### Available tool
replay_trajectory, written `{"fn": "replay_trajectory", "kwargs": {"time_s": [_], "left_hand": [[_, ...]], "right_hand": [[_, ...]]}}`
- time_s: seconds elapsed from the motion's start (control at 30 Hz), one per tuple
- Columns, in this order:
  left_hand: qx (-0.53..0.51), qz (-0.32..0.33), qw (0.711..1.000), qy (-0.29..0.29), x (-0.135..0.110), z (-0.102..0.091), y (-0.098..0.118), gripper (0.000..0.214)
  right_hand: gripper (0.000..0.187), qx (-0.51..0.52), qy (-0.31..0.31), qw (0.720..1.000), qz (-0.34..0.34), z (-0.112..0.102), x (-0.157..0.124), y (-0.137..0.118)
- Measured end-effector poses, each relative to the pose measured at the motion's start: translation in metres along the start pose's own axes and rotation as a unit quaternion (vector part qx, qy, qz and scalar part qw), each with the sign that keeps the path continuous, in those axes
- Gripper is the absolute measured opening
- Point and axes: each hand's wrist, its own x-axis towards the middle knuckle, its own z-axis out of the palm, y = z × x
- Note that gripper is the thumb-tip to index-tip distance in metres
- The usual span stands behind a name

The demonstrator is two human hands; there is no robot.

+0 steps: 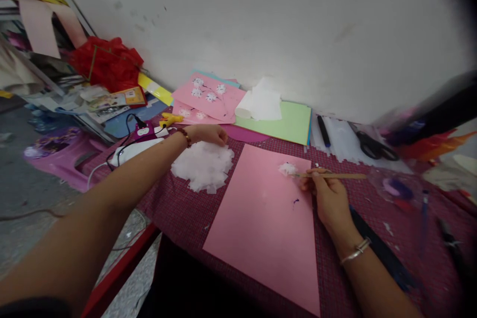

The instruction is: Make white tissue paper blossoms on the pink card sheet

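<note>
My right hand [330, 198] grips a long, light wooden stick [350, 176] between thumb and fingers. The stick's left tip reaches a small white tuft [286, 169] near the top of a large pink sheet [261, 223]. A small dark purple mark [295, 201] shows on the sheet below the tuft. Over the far edge of a pile of white, thin cut pieces [203, 169] is my left hand [214, 135], its fingers curled closed. Whether anything is pinched in them is hidden.
Pink sheets with white tufts [208, 94], green paper [294, 121] and a white roll [261, 102] lie by the wall. A yellow glue gun [170, 119] and power strip [137, 151] are left; black scissors [374, 146] and a black marker [323, 131] are right.
</note>
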Motion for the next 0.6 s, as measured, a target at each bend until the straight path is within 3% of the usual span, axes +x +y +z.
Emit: {"fn": "replay_trajectory", "kwargs": {"time_s": [0.23,0.4,0.6], "left_hand": [[-0.039,0.03,0.998,0.04,-0.002,0.0,0.005,0.008],[-0.028,0.028,0.999,0.013,-0.003,-0.003,0.016,0.02],[0.011,-0.003,1.0,-0.013,-0.008,-0.003,0.022,0.016]], "right_hand": [[0.023,0.0,0.004,1.0,-0.007,0.001,0.0,0.001],[0.022,0.0,0.003,1.0,-0.007,0.0,0.002,0.002],[0.028,-0.004,0.004,1.0,0.003,0.0,0.001,0.001]]}}
